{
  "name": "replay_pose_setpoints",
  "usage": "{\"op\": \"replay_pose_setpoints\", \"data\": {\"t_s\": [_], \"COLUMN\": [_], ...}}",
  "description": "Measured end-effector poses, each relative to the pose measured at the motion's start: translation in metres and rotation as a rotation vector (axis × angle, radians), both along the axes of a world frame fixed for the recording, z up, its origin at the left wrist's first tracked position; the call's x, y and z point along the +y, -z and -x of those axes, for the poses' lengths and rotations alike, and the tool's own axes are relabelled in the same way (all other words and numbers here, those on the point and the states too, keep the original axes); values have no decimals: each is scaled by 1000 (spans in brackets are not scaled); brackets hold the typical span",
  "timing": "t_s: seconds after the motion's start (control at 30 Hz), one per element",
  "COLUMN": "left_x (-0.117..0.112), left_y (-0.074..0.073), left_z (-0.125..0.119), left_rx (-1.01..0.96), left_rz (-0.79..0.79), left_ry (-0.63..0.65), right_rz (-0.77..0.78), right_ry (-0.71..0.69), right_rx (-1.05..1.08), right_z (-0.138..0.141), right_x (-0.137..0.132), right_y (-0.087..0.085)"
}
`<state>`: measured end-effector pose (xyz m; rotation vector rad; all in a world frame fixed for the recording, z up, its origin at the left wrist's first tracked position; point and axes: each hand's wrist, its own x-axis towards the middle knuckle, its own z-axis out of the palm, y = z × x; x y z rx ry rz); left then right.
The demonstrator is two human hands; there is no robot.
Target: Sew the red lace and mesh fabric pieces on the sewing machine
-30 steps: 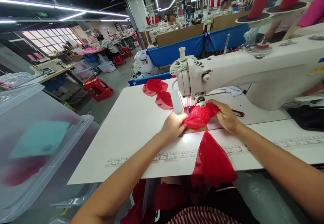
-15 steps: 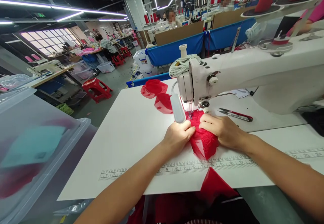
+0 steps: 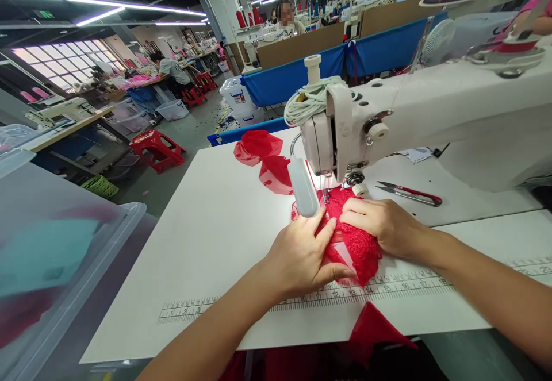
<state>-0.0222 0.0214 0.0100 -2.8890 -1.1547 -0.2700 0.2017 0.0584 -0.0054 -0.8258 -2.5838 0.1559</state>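
Observation:
Red lace fabric (image 3: 360, 249) with a sheer layer lies beneath the needle of a white sewing machine (image 3: 401, 111). My left hand (image 3: 302, 249) rests on the fabric's left side, fingers spread and thumb stretched toward the near edge. On the right side, my right hand (image 3: 375, 220) has its fingers bent and pressed together, gripping the lace close to the presser foot (image 3: 326, 196). A pale grey lamp head (image 3: 303, 188) hangs just left of the needle, above my left fingertips. The fabric's far part is partly hidden behind the lamp and machine head.
Red sheer pieces (image 3: 257, 147) lie at the table's far left. Thread snips (image 3: 409, 193) rest right of the needle. A printed ruler (image 3: 284, 306) runs along the front, with red cloth (image 3: 379, 329) over the edge. A clear plastic bin (image 3: 129, 220) stands left. Co-workers sit beyond.
My left hand has opened from a pinch near the needle and spread over the fabric nearer me. My right hand stays on the lace. The view has shifted slightly.

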Motion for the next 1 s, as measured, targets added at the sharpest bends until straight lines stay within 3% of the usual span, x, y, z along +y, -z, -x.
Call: {"op": "replay_pose_setpoints", "data": {"t_s": [0.43, 1.0], "left_x": [0, 9], "left_y": [9, 12], "left_z": [-5, -1], "left_rx": [24, 27], "left_rz": [-128, -105], "left_ry": [19, -12], "right_rz": [-81, -112], "right_ry": [12, 60], "right_rx": [13, 58], "right_z": [-2, 1], "right_x": [0, 4], "right_y": [5, 16]}}
